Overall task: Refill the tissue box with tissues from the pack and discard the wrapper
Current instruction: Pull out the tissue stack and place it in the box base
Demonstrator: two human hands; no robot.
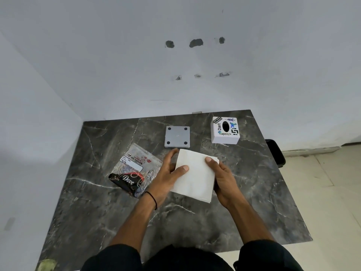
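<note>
At the centre of the frame, a square stack of white folded tissues (195, 176) was held above the dark grey marble-patterned table (254, 202) by both hands. The left hand (169, 173) was closed on the stack's left edge, thumb lying on the top sheet and fingers extended along the far-left side. The right hand (222, 177) was closed on the right edge, thumb pressed on the top near the upper right corner, fingers under the stack and not visible. A crumpled clear plastic tissue wrapper with black and red print (134, 171) lay on the table just left of the left hand. A flat grey square plate with four dark corner dots (177, 136) lay directly beyond the stack. A white cube-shaped tissue box covered in stickers, with a dark oval opening on top (225, 130), stood at the upper right of the table, well apart from the hands.
</note>
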